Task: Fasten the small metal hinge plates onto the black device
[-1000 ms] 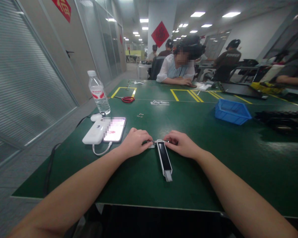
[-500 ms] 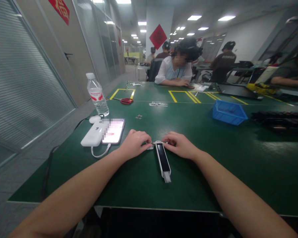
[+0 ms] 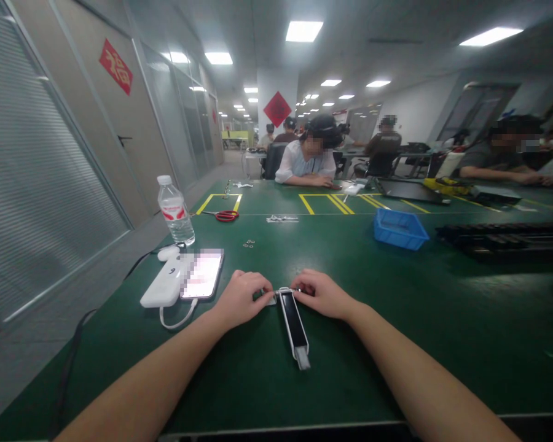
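Note:
A long, narrow device with a black face and white rim [image 3: 295,322] lies on the green table, slightly slanted, with a light grey tab [image 3: 303,358] sticking out at its near end. Across its far end runs a thin metal rod [image 3: 284,290]. My left hand [image 3: 242,301] is closed, thumb and fingers pinching at the rod's left end. At the right end, my right hand [image 3: 325,296] is closed in a similar pinch. A small pale piece [image 3: 271,301] lies by my left fingertips; its kind is unclear. Several small metal rings [image 3: 249,244] lie farther up.
To the left are a phone [image 3: 203,274], a white power bank [image 3: 163,282] with a cable, and a water bottle [image 3: 176,212]. Red-handled scissors [image 3: 227,215] and a small plastic bag [image 3: 282,218] lie beyond. A blue bin [image 3: 400,229] stands right; a person [image 3: 308,153] sits opposite.
The camera view has tilted upward, so the table and hands appear lower in the picture. Both hands keep their pinch at the device's far end.

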A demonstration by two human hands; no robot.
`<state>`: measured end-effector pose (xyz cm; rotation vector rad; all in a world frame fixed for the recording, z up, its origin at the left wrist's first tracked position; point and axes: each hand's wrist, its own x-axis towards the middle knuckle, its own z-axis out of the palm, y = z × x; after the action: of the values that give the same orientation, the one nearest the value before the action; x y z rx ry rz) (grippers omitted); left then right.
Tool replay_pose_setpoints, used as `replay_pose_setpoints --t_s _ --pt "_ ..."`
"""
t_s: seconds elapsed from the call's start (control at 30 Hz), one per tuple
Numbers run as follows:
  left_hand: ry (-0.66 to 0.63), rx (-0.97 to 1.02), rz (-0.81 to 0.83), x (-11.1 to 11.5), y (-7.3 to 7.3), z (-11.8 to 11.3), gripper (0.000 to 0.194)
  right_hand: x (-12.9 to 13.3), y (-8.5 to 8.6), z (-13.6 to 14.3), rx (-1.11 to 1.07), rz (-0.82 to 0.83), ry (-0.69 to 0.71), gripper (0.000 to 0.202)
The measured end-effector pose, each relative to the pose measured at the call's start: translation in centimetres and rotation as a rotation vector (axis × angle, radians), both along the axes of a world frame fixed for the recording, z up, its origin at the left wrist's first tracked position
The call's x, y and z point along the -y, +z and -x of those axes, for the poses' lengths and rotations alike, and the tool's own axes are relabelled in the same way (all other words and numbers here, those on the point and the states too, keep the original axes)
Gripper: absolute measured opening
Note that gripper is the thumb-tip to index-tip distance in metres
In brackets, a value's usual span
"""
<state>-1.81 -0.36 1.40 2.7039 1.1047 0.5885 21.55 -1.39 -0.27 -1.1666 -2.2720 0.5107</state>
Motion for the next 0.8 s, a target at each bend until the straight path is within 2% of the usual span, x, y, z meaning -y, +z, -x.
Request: replay_pose_setpoints --t_s 0.17,0.33,0.6,0.8 --pt "0.049 0.024 0.063 0.17 0.38 -0.14 0.007 0.16 0.22 0.27 -0.013 0.024 -0.021 0.010" --pt "0.111 -0.015 0.052 0.15 0.38 0.04 0.011 0.18 0.31 0.43 -0.028 0.023 -0.028 0.009" --pt "0.072 -0.017 0.010 0.19 0.14 0.08 0.006 0.19 0.21 0.55 -0.037 0.044 -0.050 0.009" --pt "0.066 0.023 0.056 0.63 0.62 -0.08 0.007 0.16 0.22 0.57 -0.035 0.042 -0.043 0.009"
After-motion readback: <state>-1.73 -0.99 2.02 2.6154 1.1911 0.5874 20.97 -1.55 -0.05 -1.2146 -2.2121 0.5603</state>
